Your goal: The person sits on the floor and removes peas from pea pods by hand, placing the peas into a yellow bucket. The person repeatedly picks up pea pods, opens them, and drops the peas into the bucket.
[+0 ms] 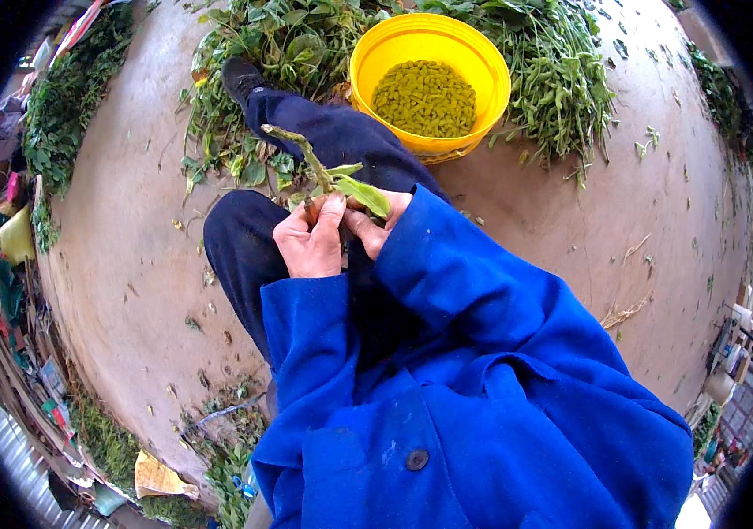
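Note:
My left hand (pixel 313 237) and my right hand (pixel 379 221) meet above my lap, fingertips close together. Between them is a plant stem (pixel 303 151) with green pods (pixel 364 194) on it; the thumb and fingers of my left hand pinch its lower end. The fingers of my right hand curl behind the pods, partly hidden, so its exact hold does not show. Beyond my knee stands a yellow plastic bucket (pixel 430 25) holding many shelled green beans (pixel 424 99).
Leafy bean plants (pixel 297 46) lie heaped behind the bucket, and cut plants with pods (pixel 558 92) lie to its right. Scattered leaves and dry stalks (pixel 628 309) dot the concrete floor (pixel 548 218). More greenery (pixel 75 106) lines the left side. A yellow sack (pixel 17 237) lies there too.

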`<state>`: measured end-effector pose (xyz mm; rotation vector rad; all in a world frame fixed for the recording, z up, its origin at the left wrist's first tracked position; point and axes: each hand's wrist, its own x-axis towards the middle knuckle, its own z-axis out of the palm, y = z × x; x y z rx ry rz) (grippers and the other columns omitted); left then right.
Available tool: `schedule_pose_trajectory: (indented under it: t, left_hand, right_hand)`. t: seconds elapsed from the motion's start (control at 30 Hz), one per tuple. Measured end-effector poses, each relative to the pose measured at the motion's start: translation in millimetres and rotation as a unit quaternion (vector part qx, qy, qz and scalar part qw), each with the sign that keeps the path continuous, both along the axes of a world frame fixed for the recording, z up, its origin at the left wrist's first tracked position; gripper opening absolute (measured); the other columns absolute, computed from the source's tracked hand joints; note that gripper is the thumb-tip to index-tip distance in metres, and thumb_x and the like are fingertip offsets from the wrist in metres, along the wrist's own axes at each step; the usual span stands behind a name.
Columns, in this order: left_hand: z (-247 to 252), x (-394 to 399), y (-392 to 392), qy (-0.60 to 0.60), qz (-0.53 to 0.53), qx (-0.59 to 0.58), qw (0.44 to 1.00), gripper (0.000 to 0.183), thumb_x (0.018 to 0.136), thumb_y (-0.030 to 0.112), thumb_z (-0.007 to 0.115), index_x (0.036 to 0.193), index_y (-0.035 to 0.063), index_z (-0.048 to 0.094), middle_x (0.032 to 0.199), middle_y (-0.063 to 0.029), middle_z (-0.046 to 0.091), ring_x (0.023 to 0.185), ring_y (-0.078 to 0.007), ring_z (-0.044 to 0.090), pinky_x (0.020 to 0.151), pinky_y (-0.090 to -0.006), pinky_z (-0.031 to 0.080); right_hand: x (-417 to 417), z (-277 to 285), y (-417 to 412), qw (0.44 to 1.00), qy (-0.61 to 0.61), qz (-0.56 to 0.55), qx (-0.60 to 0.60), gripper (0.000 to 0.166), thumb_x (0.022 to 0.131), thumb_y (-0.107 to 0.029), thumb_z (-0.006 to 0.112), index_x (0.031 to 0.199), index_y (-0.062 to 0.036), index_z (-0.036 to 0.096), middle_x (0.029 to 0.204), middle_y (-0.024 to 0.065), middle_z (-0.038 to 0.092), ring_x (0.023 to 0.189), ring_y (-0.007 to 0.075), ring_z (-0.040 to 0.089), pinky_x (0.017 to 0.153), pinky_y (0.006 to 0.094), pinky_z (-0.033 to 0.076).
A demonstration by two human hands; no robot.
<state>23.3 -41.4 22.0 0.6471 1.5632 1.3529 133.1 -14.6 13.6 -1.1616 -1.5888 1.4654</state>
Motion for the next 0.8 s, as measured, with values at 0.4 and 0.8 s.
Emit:
schedule_pose_trajectory:
  t: [0.4,0.8]
  left_hand:
    - [-4.3,-0.9,9.8,0.070,-0.042,0.028,0.996,0.011,0.077,0.009,0.059,0.077,-0.0023,0.063,0.065,0.0011,0.057,0.057,-0.0041,0.046,0.051,-0.0188,0.036]
    - [-9.3,1.5,11.2,0.177,-0.105,0.089,0.975,0.011,0.080,0.006,0.057,0.083,-0.0039,0.058,0.059,0.0028,0.051,0.056,-0.0021,0.043,0.050,-0.0190,0.036]
  right_hand:
    - [11.4,13.2,8.3,0.956,0.162,-0.004,-0.246,0.016,0.082,-0.021,0.054,0.087,-0.0062,0.059,0.060,-0.0029,0.049,0.047,0.0044,0.037,0.041,0.0205,0.026]
    - [12.8,5.0,15.1,0.965,0.068,-0.023,-0.251,0.025,0.082,-0.032,0.055,0.083,-0.0072,0.057,0.066,-0.0033,0.051,0.048,0.0060,0.037,0.043,0.0209,0.028]
